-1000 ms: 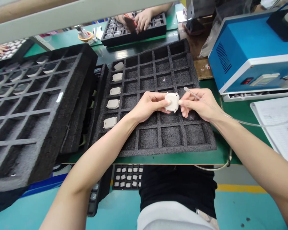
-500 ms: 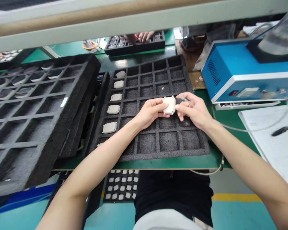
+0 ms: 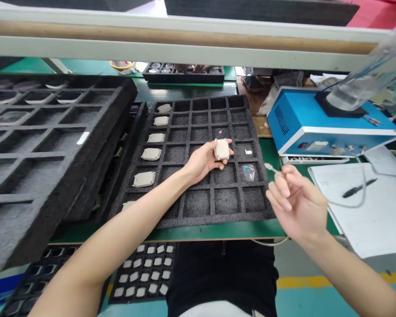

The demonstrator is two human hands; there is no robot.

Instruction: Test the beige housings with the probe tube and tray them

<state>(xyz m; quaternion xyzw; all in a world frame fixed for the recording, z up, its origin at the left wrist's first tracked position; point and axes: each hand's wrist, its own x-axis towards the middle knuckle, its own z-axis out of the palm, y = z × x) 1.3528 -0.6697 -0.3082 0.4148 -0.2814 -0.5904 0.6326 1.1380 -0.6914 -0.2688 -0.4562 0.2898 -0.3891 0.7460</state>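
Observation:
My left hand [image 3: 206, 163] grips a cream, rounded-square watch case [image 3: 221, 149] above the middle of the black foam tray [image 3: 198, 222]. The case's plain face is turned up, with lugs at its corners. To the right, beyond the tray's edge, my right hand [image 3: 297, 202] is closed on a thin pale-tipped tool [image 3: 273, 168] whose tip points left. A clear tube [image 3: 346, 204] runs from behind this hand to the blue machine. More cream watch cases [image 3: 152, 154] lie in the tray's left column. A small clear bag [image 3: 249, 172] and a white scrap [image 3: 248, 152] sit in right-hand cells.
Stacked foam trays [image 3: 53, 154] with dark-faced parts rise at the left. A blue machine [image 3: 320, 119] carrying a clear cylinder stands at the right, behind papers [image 3: 376, 215] and a black pen [image 3: 359, 188]. A shelf rail [image 3: 185, 42] crosses above. A co-worker's hand [image 3: 201, 68] shows beyond.
My right hand has pulled away from the watch case, down and right, with the thin tool. My left hand still holds the case. The camera view has shifted.

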